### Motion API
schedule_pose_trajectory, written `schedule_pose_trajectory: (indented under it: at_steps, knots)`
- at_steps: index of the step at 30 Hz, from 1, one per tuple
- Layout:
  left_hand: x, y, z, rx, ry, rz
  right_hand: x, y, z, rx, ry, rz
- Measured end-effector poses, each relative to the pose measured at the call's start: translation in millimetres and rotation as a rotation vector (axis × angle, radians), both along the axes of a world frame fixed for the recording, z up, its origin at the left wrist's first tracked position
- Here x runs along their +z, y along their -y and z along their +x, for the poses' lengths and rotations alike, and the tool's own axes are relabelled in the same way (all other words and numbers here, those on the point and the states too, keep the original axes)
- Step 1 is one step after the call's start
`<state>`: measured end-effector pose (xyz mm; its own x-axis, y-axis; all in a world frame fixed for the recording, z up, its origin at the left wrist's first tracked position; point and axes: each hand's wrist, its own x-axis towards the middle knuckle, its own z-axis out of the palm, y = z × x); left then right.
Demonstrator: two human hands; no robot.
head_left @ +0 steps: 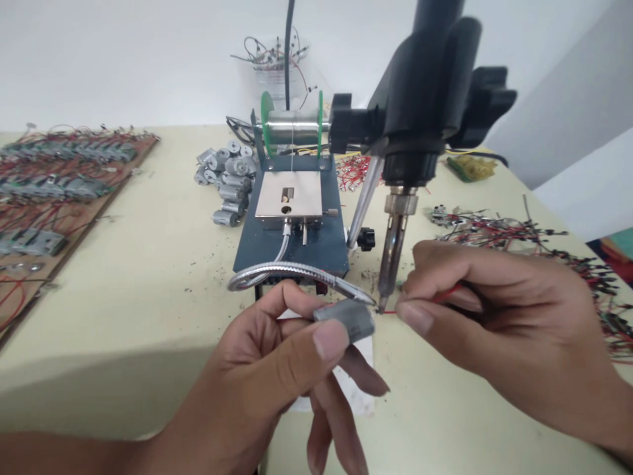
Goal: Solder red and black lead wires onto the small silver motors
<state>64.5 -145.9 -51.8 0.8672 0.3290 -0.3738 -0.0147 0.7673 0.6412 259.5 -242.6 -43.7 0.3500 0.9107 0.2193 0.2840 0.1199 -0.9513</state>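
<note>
My left hand (277, 369) grips a small silver DC motor (343, 320) between thumb and fingers, just above a white paper sheet (353, 386). My right hand (494, 310) pinches a thin red wire (390, 312), and its bare end reaches the motor's end. A soldering iron (393, 251) hangs from a black stand, pointing down, with its tip right at that wire end. The tip of a flexible metal solder feed tube (301, 270) comes in from the left and ends beside the motor. The motor's terminal is hidden.
Behind the hands stands a blue solder feeder (291, 254) with a green-flanged spool (291, 125). Loose motors (227, 181) lie to its left, and a wooden board of wired motors (54, 198) sits at far left. Tangled wires (514, 231) spread right; a plastic cup of wires (270, 72) stands behind.
</note>
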Motion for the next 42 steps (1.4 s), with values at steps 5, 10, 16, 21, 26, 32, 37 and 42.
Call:
schedule_pose_trajectory:
  at_steps: [5,10,16,21,26,32,37,42]
  knots:
    - [6.2,-2,1,-0.008,-0.052,-0.016,-0.5,-1,1,0.003,0.016,0.006]
    - [7.2,-2,2,-0.014,-0.077,-0.005,-2.7,-2,0,-0.003,0.048,0.021]
    - [1.3,3,3,0.044,-0.117,0.042,-0.7,-4,29,0.140,0.087,-0.011]
    - [1.0,9,3,0.044,-0.182,0.044,10.7,-9,70,0.254,0.250,-0.009]
    - [-11.1,17,-4,-0.027,-0.132,0.025,25.9,-4,92,0.146,0.315,-0.019]
    - [-25.5,38,-18,-0.097,-0.139,0.045,36.2,8,109,0.214,0.513,-0.404]
    - [-33.7,45,-20,-0.180,-0.018,0.050,17.6,1,90,0.343,0.646,-0.630]
    - [-48.0,43,-18,-0.223,-0.016,0.035,14.9,-2,86,0.388,0.564,-0.638]
